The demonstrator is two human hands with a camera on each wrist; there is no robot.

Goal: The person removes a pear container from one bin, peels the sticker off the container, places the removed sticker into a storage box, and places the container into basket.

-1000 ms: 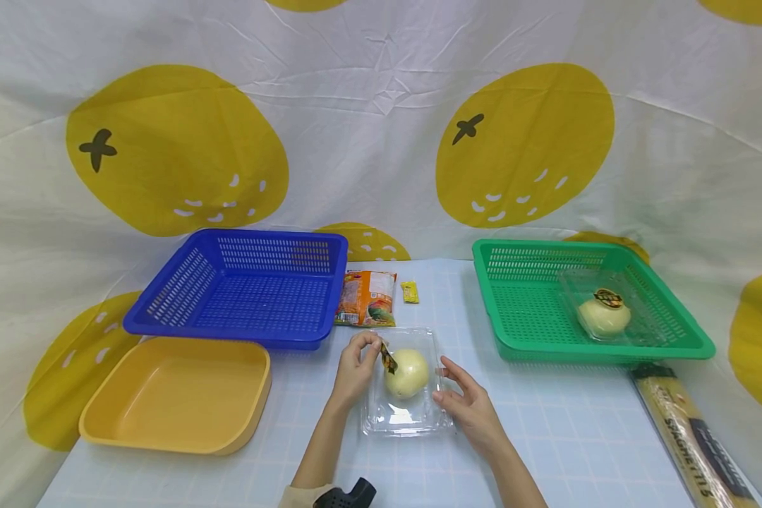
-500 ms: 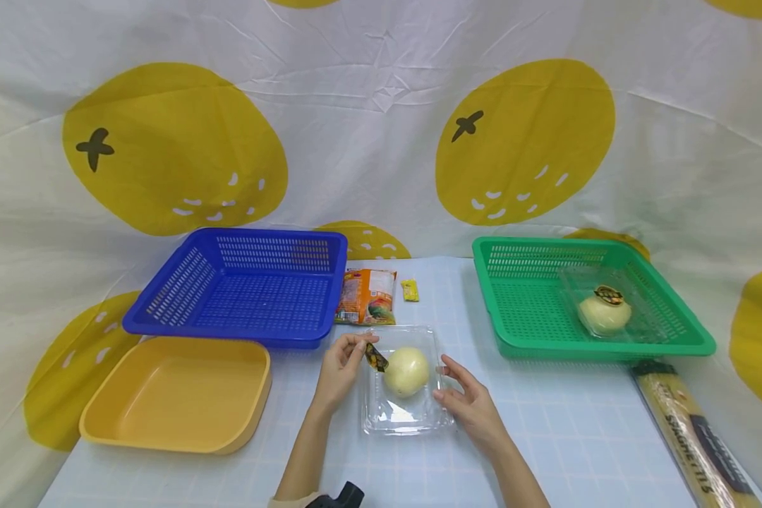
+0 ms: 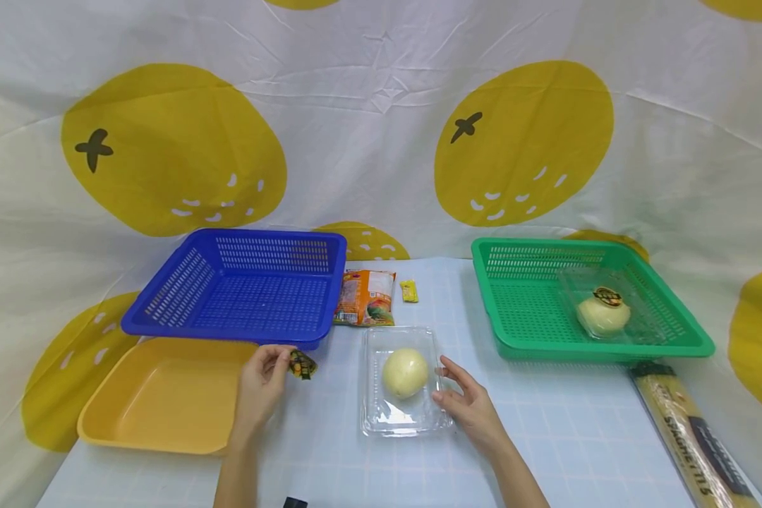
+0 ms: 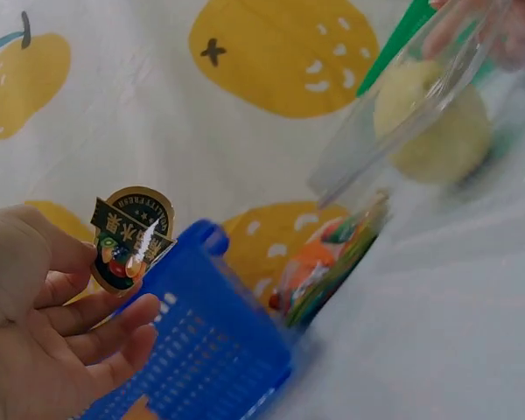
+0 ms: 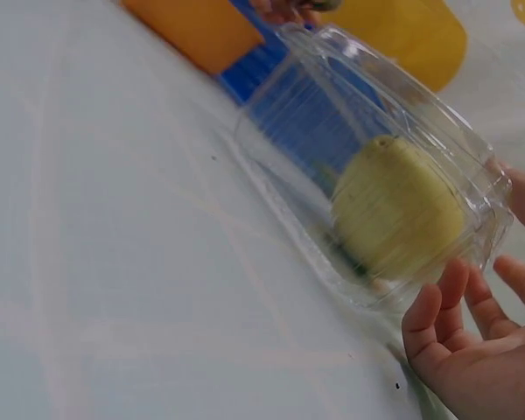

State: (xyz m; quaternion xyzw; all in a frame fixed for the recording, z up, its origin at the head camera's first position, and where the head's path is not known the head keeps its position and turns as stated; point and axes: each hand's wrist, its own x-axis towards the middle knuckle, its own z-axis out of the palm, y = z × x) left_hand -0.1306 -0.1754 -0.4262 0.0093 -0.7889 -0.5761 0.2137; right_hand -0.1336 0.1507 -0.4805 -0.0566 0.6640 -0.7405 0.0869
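My left hand (image 3: 260, 388) pinches a small black-and-gold fruit sticker (image 3: 303, 364) between thumb and fingertip, over the right end of the yellow tub. Printed fruit and lettering on the sticker face the left wrist view, where its other fingers (image 4: 114, 346) are loosely bent. In the middle of the table lies a closed clear plastic box (image 3: 409, 425) with one pale yellow round fruit (image 3: 406, 373) inside. At the box's right side rests my right hand (image 3: 473, 409), its fingers spread and lightly bent, fingertips right at the wall.
Behind the box lie an orange snack bag (image 3: 366, 298) and a small yellow packet (image 3: 409, 291). A blue basket (image 3: 254, 333) and yellow tub (image 3: 146, 447) stand left. At right, a green basket (image 3: 514, 303) holds another boxed fruit (image 3: 603, 316); a spaghetti pack (image 3: 692, 437) lies in front.
My left hand has peeled the sticker away from the box and carried it left to the yellow tub's edge. The right hand and the box stay in place.
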